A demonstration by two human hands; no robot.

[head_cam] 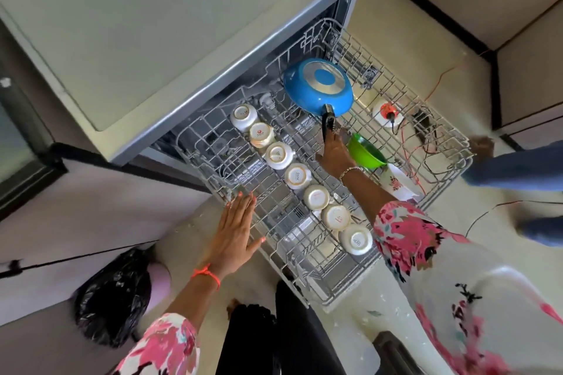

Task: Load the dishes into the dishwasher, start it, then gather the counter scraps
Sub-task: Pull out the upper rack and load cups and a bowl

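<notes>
the pan (318, 85) sits upside down at the far side of the rack (274, 207), its handle (328, 120) pointing back at the right hand (333, 152), whose fingers (335, 138) curl round its end, while the left hand (234, 228) lies flat, fingers straight, on the rack's left rim.

Floral sleeves (405, 234) (pink), orange wrist thread (208, 272).

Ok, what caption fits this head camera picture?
Right hand grips the upturned blue pan by its handle, in the rack beside the cups.
</notes>
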